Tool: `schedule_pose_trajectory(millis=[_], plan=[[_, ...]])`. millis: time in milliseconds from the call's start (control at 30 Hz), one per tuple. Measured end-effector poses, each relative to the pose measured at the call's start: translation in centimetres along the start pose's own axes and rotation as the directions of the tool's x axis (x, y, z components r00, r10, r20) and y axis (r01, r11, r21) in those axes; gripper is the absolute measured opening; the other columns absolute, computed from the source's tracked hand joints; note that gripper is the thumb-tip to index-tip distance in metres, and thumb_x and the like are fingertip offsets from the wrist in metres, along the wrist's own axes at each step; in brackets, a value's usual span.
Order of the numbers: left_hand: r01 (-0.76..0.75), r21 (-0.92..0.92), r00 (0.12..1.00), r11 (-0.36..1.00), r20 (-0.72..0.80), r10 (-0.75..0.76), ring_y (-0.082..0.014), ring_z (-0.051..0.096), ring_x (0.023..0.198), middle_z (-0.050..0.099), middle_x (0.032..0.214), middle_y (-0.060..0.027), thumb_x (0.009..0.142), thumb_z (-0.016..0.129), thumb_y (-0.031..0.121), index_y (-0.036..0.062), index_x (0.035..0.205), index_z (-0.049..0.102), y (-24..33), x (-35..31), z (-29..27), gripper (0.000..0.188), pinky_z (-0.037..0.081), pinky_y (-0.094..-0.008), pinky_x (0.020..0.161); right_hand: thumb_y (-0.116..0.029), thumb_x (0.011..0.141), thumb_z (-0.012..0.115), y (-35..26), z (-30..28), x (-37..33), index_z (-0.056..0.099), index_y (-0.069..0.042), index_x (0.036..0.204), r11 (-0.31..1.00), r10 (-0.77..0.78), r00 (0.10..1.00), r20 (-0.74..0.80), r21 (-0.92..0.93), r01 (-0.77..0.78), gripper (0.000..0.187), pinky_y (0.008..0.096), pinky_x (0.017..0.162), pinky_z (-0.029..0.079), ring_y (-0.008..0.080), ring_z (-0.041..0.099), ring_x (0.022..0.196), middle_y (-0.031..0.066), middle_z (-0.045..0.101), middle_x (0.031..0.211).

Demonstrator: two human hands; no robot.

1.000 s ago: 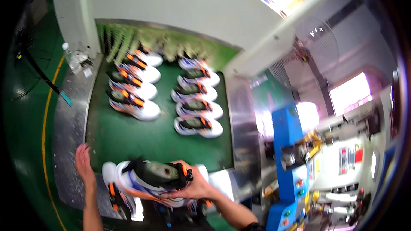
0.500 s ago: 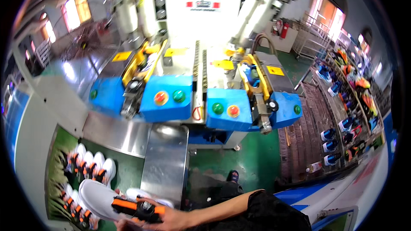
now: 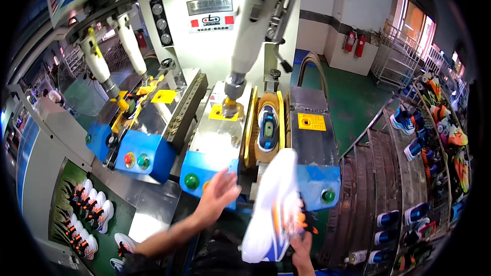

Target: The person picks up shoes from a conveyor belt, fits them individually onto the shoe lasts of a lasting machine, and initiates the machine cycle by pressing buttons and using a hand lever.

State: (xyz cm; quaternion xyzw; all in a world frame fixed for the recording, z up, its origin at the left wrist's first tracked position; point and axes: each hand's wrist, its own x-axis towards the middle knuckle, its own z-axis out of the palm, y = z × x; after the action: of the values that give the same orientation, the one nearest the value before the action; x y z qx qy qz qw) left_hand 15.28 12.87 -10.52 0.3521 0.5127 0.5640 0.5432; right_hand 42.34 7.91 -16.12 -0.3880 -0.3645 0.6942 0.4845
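Observation:
My right hand (image 3: 303, 249) grips a sneaker (image 3: 270, 209) at its lower right, with part of the fingers hidden behind it. The sneaker is tilted up, showing a thick white sole with orange and blue on its side. My left hand (image 3: 219, 197) is empty, fingers apart, in front of a blue control panel (image 3: 189, 168) with a green button (image 3: 192, 181). Just beyond the held sneaker, a dark blue shoe (image 3: 267, 127) sits in the right station of a pressing machine, between yellow-edged brown pads (image 3: 279, 103).
A thick white press cylinder (image 3: 247, 46) hangs above the right station. White-soled sneakers (image 3: 94, 204) stand in rows at the lower left, with another shoe (image 3: 124, 245) nearer me. At right, a wooden rack (image 3: 378, 174) and shelves hold several shoes. Fire extinguishers (image 3: 360, 46) stand behind.
My view has swung right and closer to the machine. The sneaker has gone from the lower left to before the right station, in my right hand. My left hand has come up, empty.

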Motion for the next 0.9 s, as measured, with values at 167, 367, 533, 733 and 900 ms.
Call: schedule_pose_trajectory(millis=[167, 367, 533, 733, 900], plan=[[0.056, 0.6, 0.992, 0.798, -0.123, 0.023, -0.0388, 0.048, 0.126, 0.044, 0.136, -0.0319, 0.074, 0.078, 0.03, -0.0086, 0.139, 0.027, -2.8, 25.6, 3.7, 0.091, 0.041, -0.0415, 0.104, -0.013, 0.086, 0.067, -0.7, -5.1, -0.6, 0.05, -0.004, 0.128, 0.996, 0.009, 0.975, -0.22, 0.084, 0.01, 0.046, 0.0323, 0.09, 0.046, 0.0152, 0.058, 0.098, 0.0065, 0.059, 0.113], [-0.002, 0.674, 0.995, 0.739, -0.072, 0.068, -0.0398, 0.049, 0.123, 0.045, 0.134, -0.029, 0.069, 0.075, 0.022, -0.0061, 0.144, 0.015, -10.0, 36.0, 2.6, 0.101, 0.04, -0.0419, 0.105, -0.011, 0.084, 0.07, -0.2, -5.3, 0.4, 0.051, -0.007, 0.127, 0.993, 0.043, 0.959, -0.28, 0.121, -0.009, 0.047, 0.0329, 0.088, 0.047, 0.015, 0.059, 0.093, 0.0069, 0.058, 0.109], [0.237, 0.461, 0.961, 0.855, 0.016, -0.274, -0.0277, 0.066, 0.099, 0.066, 0.104, -0.016, 0.071, 0.078, 0.009, -0.0034, 0.118, 0.054, -0.2, 37.3, 1.0, 0.055, 0.053, -0.0396, 0.087, -0.008, 0.084, 0.069, -1.8, -4.7, 0.8, 0.049, -0.008, 0.121, 0.998, -0.048, 0.975, -0.217, -0.039, 0.041, 0.042, 0.0231, 0.069, 0.045, 0.009, 0.052, 0.08, -0.0021, 0.052, 0.094], [0.187, 0.052, 0.979, 0.981, 0.078, -0.19, -0.0222, 0.061, 0.107, 0.06, 0.122, -0.0133, 0.069, 0.08, 0.017, 0.0004, 0.134, 0.048, 7.8, 12.9, -4.0, 0.074, 0.048, -0.0368, 0.096, -0.014, 0.088, 0.064, -2.8, -0.7, 8.5, 0.048, -0.005, 0.129, 0.988, -0.001, 0.986, -0.169, -0.152, -0.025, 0.045, 0.0308, 0.087, 0.047, 0.0147, 0.055, 0.104, 0.0035, 0.058, 0.113], [0.007, -0.348, 0.979, 0.937, -0.189, -0.077, -0.0314, 0.058, 0.116, 0.056, 0.13, -0.0177, 0.064, 0.08, 0.02, -0.0009, 0.144, 0.037, 3.2, -5.5, -11.1, 0.093, 0.047, -0.0421, 0.1, -0.028, 0.094, 0.062, -10.2, 10.8, 24.1, 0.054, -0.004, 0.13, 0.881, 0.453, 0.891, -0.027, -0.138, -0.452, 0.044, 0.0413, 0.095, 0.053, 0.0247, 0.066, 0.107, 0.0122, 0.064, 0.123]])
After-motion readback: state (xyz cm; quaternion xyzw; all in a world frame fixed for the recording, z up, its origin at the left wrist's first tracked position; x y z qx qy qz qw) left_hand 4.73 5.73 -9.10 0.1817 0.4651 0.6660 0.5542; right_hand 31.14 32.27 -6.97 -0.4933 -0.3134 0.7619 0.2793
